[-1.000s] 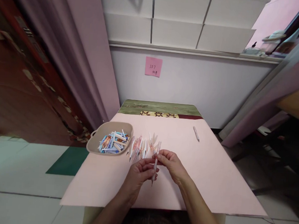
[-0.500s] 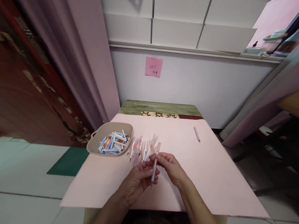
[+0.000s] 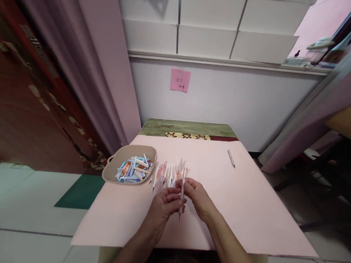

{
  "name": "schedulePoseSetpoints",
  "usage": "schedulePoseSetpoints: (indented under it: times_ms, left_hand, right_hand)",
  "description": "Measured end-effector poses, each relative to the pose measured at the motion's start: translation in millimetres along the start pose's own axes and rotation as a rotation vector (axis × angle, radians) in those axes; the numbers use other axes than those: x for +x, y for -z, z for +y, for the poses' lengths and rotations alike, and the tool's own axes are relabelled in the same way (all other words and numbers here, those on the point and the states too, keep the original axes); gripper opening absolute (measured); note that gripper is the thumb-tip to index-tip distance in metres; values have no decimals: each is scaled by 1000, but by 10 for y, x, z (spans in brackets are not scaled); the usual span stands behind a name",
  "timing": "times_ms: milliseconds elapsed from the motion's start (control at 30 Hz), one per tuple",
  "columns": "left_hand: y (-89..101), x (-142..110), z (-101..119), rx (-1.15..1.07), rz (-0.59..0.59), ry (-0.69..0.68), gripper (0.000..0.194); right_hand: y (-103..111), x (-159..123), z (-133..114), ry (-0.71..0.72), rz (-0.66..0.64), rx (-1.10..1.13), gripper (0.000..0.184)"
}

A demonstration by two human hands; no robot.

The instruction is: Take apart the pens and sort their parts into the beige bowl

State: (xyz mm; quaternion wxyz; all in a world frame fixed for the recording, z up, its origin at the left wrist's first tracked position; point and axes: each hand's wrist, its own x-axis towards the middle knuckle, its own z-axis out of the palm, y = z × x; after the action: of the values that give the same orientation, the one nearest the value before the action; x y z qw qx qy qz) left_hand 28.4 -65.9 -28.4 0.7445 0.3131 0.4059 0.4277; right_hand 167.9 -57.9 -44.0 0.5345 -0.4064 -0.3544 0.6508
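Observation:
A slim pale pen [image 3: 183, 190] stands nearly upright over the near middle of the table, its point downward. My left hand [image 3: 166, 205] is closed around its lower barrel, thumb across the front. Higher up, the fingers of my right hand [image 3: 195, 193] pinch the same pen. Just beyond my hands lies a row of loose pen parts [image 3: 162, 174], pinkish clear barrels and thin white refills with dark tips. My hands cover part of that row. Another assembled-looking pen [image 3: 231, 158] rests alone at the right.
A beige basket [image 3: 109, 173] of mixed blue, white and orange pen pieces [image 3: 133, 168] stands at the left. Pink paper [image 3: 232, 215] covers most of the table, whose green end [image 3: 190, 126] meets the wall. A pink note [image 3: 180, 80] is stuck there.
The pen's two sections, with a reddish band showing between them earlier, now look joined in one line. The pen is slightly more upright; my hands have barely moved.

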Motion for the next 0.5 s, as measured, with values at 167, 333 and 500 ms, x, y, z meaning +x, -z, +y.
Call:
schedulePoseSetpoints:
  times_ms: [167,333,500]
  left_hand:
    - [6,4,6,-5,8,-11,39]
    - [-1,13,-8,-5,-30,-20,39]
    - [22,25,2,-1,-2,-24,39]
  right_hand:
    - [8,-7,-30,15,-101,26,40]
    - [-2,33,46,-7,20,19,37]
    - [-9,9,52,-9,-37,84,41]
